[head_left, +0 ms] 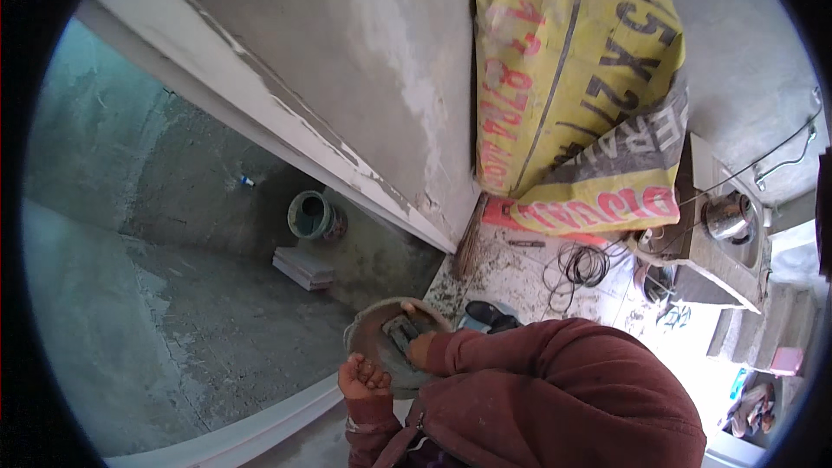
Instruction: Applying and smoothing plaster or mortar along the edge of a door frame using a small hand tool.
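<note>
A round bucket [359,340], its inside smeared grey-brown, stands in front of me by the doorway. Inside its mouth, my right hand [419,347] grips a dark grey, mortar-coated hand tool [397,332]; the tool's exact kind is hard to make out. My left hand [364,377] is at the bucket's near left rim with its fingers curled in. Whatever those fingers hold, if anything, is hidden. Dark red sleeves cover both my arms, and my right arm hides part of the bucket's near side.
Beyond the white door frame [260,104], a second bucket [308,215] stands near stacked white tiles [302,268] on rough concrete. A large yellow printed sheet [572,78] leans against the wall. Coiled black cable [576,273] lies on the dirty floor. A metal pot [730,218] sits at right.
</note>
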Available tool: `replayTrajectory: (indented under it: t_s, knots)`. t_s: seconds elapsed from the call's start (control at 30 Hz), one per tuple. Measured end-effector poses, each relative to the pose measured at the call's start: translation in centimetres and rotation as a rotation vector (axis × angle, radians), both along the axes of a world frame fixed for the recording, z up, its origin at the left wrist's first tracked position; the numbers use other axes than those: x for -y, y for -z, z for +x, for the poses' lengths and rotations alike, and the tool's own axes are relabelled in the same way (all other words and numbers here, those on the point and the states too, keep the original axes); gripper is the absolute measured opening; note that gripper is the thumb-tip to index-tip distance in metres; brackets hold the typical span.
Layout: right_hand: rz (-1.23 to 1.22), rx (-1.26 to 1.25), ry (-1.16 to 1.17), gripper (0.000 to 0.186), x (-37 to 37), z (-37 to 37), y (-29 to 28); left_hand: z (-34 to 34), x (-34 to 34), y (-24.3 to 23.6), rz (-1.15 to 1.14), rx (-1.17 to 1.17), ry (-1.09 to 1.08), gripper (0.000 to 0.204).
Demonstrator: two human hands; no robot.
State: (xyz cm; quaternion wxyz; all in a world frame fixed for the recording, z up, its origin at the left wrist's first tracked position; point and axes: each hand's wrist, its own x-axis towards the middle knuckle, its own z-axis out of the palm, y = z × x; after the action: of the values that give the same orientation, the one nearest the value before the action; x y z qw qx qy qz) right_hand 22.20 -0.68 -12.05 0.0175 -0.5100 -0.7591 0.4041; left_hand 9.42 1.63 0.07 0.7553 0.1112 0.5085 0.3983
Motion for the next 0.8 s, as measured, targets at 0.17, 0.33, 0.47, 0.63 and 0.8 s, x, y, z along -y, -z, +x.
replayTrajectory:
  t_s: [0.17, 0.33, 0.47, 0.63, 0.8]
  knots:
    - [-0.001, -0.042, -0.006, 0.020, 1.0, -1.4, 0.4, -0.8, 0.4, -1.7, 0.045, 0.081, -0.023, 0.017]
    - [0.206, -0.046, -0.074, 0.019, 0.0, -0.8, -1.5, -1.3, -1.3, -3.7, 0.098, 0.023, -0.027, 0.017]
    - [0.202, 0.013, -0.137, 0.014, -2.0, 1.1, -8.0, -2.0, -3.1, -7.0, 0.137, 0.133, 0.098, 0.016]
    - [0.326, -0.155, 0.031, 0.018, -7.8, 3.1, -10.2, -4.8, -3.2, -8.1, 0.193, 0.344, 0.126, 0.020]
    - [1.220, 0.243, -0.258, 0.018, -7.4, -1.9, -10.9, -4.6, -1.5, -10.5, 0.236, 0.366, 0.049, 0.020]
